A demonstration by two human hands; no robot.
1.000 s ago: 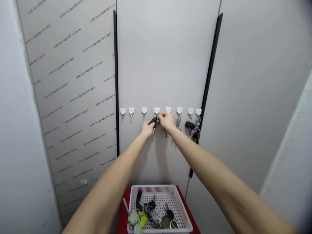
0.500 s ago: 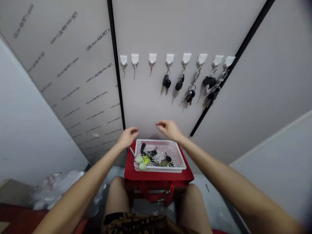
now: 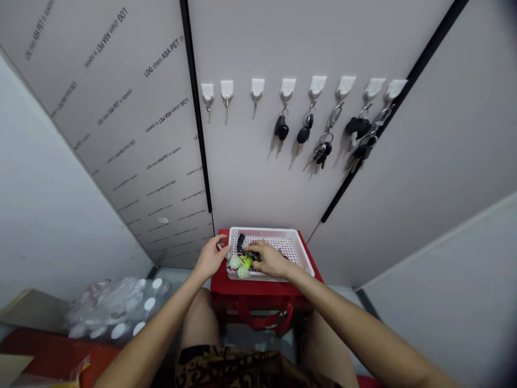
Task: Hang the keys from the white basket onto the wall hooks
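Note:
A white perforated plastic basket (image 3: 304, 260) holds several keys and keyrings. At its left end lie pale green round charms (image 3: 243, 271) and a bright yellow-green piece (image 3: 245, 261), with a black strap-like piece (image 3: 240, 242) behind them. My right hand (image 3: 270, 258) reaches down into the basket, its fingers curved and apart over dark keys (image 3: 254, 255), partly covering them. Beside the basket's left rim is my left hand (image 3: 210, 257), thumb and fingers apart, close to a thin pale strip (image 3: 220, 246); whether it touches the rim I cannot tell.
The basket rests on a red bag (image 3: 258, 288) with handles, between my knees. White hooks line the wall ahead; several carry bunches of keys (image 3: 322, 152), while the left ones, such as this hook (image 3: 257, 89), hang bare. Plastic-wrapped bottles (image 3: 121, 307) stand at the lower left.
Both hands have come down from above the basket's far edge. My right hand has moved into the basket among the keys, and my left has lowered beside the left rim. The view has shifted slightly.

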